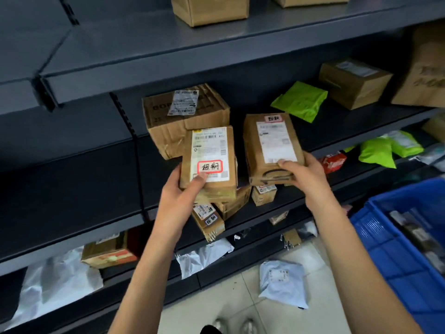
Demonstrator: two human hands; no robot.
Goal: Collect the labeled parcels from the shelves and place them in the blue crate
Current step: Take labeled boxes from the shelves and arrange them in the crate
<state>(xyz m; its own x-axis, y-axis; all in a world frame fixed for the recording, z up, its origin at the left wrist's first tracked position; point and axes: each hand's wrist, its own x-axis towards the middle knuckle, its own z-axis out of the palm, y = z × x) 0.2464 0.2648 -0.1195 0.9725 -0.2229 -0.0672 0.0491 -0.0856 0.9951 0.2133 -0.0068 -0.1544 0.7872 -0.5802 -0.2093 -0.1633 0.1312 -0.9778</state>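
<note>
My left hand [179,197] grips a small brown parcel [209,150] with a white shipping label and a red-framed sticker, thumb on the sticker. My right hand [304,175] holds a second brown labeled parcel [271,143], its red-framed sticker at the top. Both parcels are held up in front of the dark shelves [96,169]. The blue crate [390,239] stands at the lower right and holds several parcels. Two more stickered small boxes [210,221] [263,194] lie on the shelf under my hands.
A large dented carton [168,116] sits behind the held parcels. Green mailers [301,101] [378,151] and brown boxes [354,83] lie to the right. Grey poly bags [284,283] lie on the tiled floor and on the lower shelves.
</note>
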